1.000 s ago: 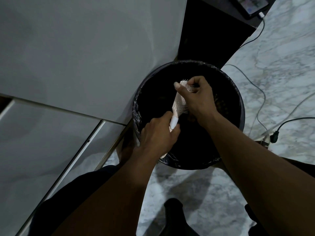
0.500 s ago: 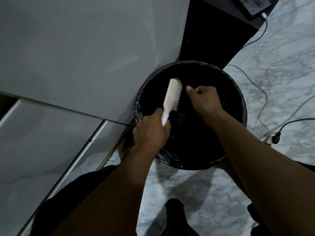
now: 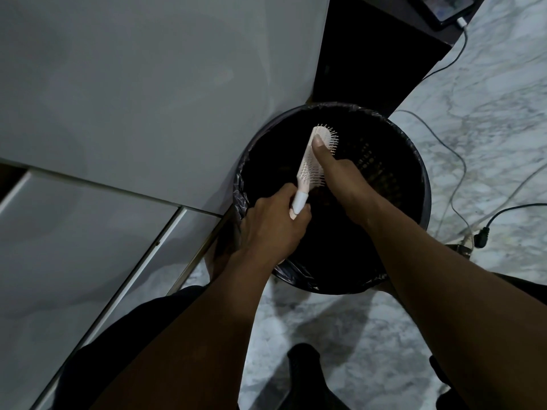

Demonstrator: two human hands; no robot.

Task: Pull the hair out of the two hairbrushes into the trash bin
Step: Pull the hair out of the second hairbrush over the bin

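Note:
A pale pink hairbrush (image 3: 311, 168) is held over the round black trash bin (image 3: 414, 170), which has a black liner. My left hand (image 3: 272, 226) grips the brush's white handle from below. My right hand (image 3: 340, 176) lies against the bristle side, thumb pressed along the brush head, fingers curled behind it and hidden. The brush tilts up and to the right, bristles facing right. No hair is visible in this dim light. Only one hairbrush is in view.
A white cabinet (image 3: 133, 84) stands to the left, touching the bin. A dark unit (image 3: 370, 54) is behind the bin, with a phone (image 3: 447, 7) on it. Cables (image 3: 455, 179) and a plug (image 3: 481, 236) lie on the marble floor at right.
My right hand, off the brush and fisted over the bin half a second ago, has returned to the bristles. The brush stayed over the bin, tilted slightly more.

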